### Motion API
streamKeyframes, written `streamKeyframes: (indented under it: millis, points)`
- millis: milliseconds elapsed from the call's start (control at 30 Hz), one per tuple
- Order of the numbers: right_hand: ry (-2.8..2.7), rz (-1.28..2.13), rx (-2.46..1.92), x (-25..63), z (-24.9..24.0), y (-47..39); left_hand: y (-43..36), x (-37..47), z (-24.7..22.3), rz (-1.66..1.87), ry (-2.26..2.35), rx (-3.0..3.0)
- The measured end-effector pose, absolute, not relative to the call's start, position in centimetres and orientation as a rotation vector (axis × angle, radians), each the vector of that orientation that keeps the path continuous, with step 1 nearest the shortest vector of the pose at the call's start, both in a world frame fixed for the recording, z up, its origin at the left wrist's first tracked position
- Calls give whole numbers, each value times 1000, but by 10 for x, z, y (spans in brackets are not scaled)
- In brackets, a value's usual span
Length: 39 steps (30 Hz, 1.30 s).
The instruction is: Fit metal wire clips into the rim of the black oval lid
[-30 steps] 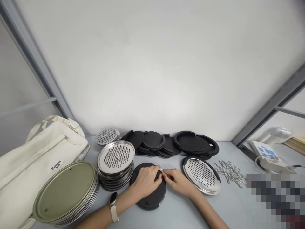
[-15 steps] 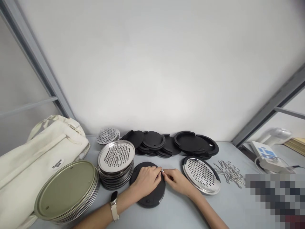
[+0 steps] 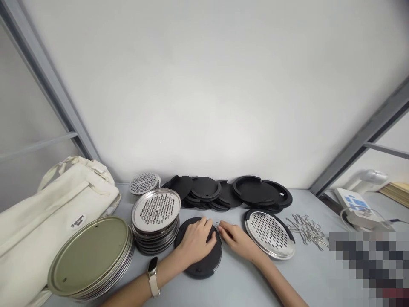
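Note:
My left hand (image 3: 196,243) lies on top of a round black disc (image 3: 207,265), its fingers apart and resting on the surface. Beside the disc's right edge, my right hand (image 3: 234,239) has its thumb and fingers pinched around a small metal wire hook (image 3: 217,224), of which only the tip shows. To the right of that hand, a round metal grater plate (image 3: 271,232) sits in a black rim. A stack of grater plates (image 3: 156,211) stands to the left of the disc.
Olive-green round lids (image 3: 91,256) are stacked at front left, by a cream fabric bag (image 3: 57,204). Black round parts (image 3: 204,187) line the wall. A pile of wire hooks (image 3: 308,230) lies at right, near a white box (image 3: 356,204). A smaller grater pile (image 3: 145,183) stands behind.
My left fingers have come away from the hook and spread over the disc. My right hand stays pinched at the disc's edge, with the hook shifted slightly upward.

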State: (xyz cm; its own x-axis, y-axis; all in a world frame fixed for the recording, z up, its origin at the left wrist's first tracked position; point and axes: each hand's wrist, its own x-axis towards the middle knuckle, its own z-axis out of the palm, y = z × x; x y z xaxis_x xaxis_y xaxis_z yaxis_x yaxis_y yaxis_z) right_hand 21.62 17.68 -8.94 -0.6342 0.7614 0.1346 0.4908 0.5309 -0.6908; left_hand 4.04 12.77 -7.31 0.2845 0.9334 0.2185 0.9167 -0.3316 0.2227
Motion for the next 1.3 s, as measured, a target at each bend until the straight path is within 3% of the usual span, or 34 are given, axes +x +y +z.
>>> streamKeyframes:
  millis: [200, 1300]
  points:
    - [-2383, 914, -969, 218, -87, 175, 125, 38, -68, 459, 1597, 2535]
    - [-2438, 810, -1071, 215, -93, 176, 124, 43, -71, 505, 1665, 2490]
